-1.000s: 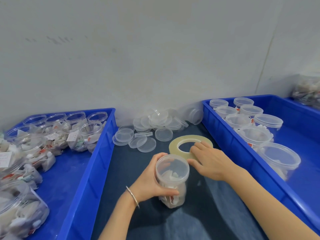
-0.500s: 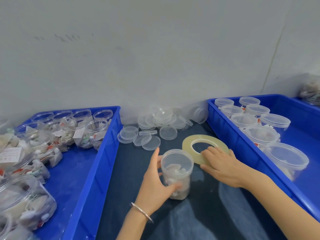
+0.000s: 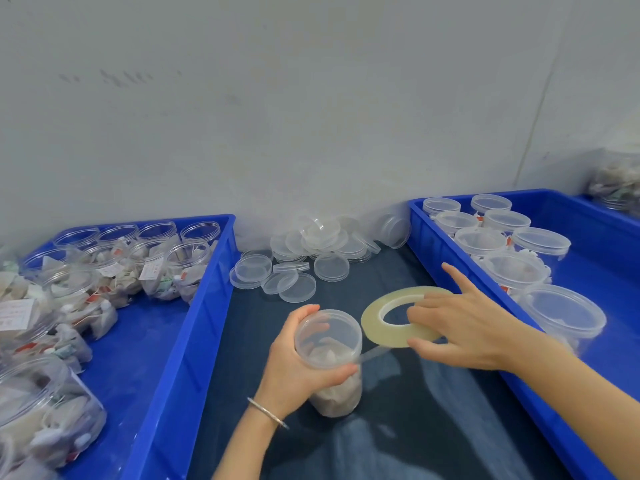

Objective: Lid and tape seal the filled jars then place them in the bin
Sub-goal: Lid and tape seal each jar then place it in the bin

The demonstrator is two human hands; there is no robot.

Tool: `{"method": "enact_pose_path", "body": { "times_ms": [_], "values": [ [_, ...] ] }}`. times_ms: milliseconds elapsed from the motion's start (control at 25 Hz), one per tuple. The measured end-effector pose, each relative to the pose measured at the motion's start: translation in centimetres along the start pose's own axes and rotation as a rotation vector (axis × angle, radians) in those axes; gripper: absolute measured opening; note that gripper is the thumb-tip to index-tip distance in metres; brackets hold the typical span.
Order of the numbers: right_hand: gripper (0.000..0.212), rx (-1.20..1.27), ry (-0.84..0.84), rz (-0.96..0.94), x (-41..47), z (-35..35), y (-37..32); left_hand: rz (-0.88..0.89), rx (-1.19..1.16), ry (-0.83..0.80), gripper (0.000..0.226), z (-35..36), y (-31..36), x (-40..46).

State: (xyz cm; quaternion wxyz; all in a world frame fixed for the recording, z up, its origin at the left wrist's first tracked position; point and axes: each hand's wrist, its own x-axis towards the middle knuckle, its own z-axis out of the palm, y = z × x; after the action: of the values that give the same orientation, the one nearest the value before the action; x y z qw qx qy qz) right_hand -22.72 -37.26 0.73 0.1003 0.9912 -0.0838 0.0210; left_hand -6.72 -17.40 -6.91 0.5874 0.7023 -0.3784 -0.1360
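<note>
Left hand (image 3: 298,368) gripping lidded jar (image 3: 329,358) upright on tabletop (image 3: 398,427); right hand (image 3: 464,327) pinching tape roll (image 3: 403,315), lying just right of jar; tape strand bridging toward lid seam.

Lighting: bright, even, diffuse, source not visible. Shadows: soft and faint on the dark blue cloth work surface (image 3: 398,427). Glare: pale sheen patches on that cloth toward its near edge; mild highlights on the loose clear round plastic lids (image 3: 311,251). Distortion: wide-angle bowing, blue plastic bin (image 3: 194,306) rims splay outward. Focus: slightly soft overall, blurrier at left and right edges.
</note>
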Motion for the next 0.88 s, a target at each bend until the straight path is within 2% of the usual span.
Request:
{"method": "enact_pose_path", "body": {
  "times_ms": [120, 280, 440, 560, 640, 720, 800, 880],
  "values": [
    [0.037, 0.006, -0.004, 0.038, 0.0, 0.5, 1.3, 0.01, -0.001, -0.073, 0.089, -1.0, -0.1, 0.5],
    [0.033, 0.09, -0.024, 0.109, 1.8, 1.7, 0.6, 0.011, 0.025, -0.239, 0.086, -1.2, 0.4, 1.3],
    [0.031, 0.151, 0.005, 0.087, 3.8, 2.3, -0.7, -0.007, 0.056, -0.386, 0.086, -2.0, 0.7, 2.0],
    [0.033, 0.15, 0.006, 0.089, 4.5, 2.6, -1.6, -0.028, 0.15, -0.42, 0.096, -2.8, 1.3, 2.0],
    [0.035, 0.13, -0.009, 0.087, 4.5, 2.6, -1.9, -0.074, 0.124, -0.413, 0.101, -3.5, 1.4, 2.0],
    [0.037, 0.117, -0.013, 0.084, 4.2, 2.2, -2.2, -0.135, 0.099, -0.413, 0.095, -4.6, 2.0, 1.9],
    [0.037, 0.117, -0.005, 0.083, 3.9, 1.8, -2.5, -0.173, 0.195, -0.495, 0.082, -5.6, 3.2, 1.8],
    [0.038, 0.106, 0.005, 0.081, 3.8, 1.6, -3.0, -0.193, 0.465, -0.581, 0.08, -5.5, 4.5, 1.6]
  ]
}}
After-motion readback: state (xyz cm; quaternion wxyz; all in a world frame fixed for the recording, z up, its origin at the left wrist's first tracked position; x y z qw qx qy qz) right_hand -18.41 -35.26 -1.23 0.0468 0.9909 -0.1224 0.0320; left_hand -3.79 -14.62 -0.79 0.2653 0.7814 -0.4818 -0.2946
